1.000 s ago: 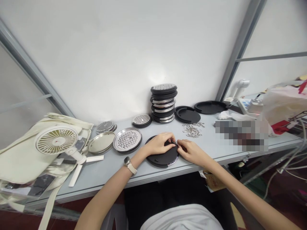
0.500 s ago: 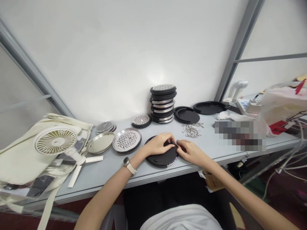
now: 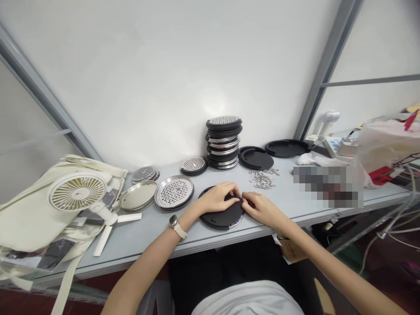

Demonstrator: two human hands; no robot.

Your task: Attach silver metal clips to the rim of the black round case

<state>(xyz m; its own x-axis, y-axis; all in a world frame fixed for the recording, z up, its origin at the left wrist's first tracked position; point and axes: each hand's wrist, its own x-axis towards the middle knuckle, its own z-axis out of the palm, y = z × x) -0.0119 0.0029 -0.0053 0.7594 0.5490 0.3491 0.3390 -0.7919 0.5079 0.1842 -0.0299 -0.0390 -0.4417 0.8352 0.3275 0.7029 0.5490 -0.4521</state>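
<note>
Head view: the black disc [image 3: 223, 215] lay flat on the bench [image 3: 285, 192] before the person, its round face partly under the left hand [image 3: 219, 197] and its right rim just beside the right hand [image 3: 262, 208]. A small metal piece [image 3: 239, 197] sat between the two sets of fingertips, above the disc's far right edge. It lay to the right of the left palm and to the left of the right hand, its long axis seeming to run from one to the other; neither hand was clearly nearer. The right thumb and finger were pinched together on it. The left thumb and forefinger were bent close to it, but whether they gripped could not be told.

Clips [image 3: 263, 179] were heaped beyond the right hand, near a rimmed black tray [image 3: 257, 157]. Holders in the stack [image 3: 223, 142] carried perforated or shiny metal plates. A plastic bag [image 3: 377, 142] stood far right, its contents unclear; a cream bag [image 3: 33, 214] lay far left, beside a fan [image 3: 78, 191].
</note>
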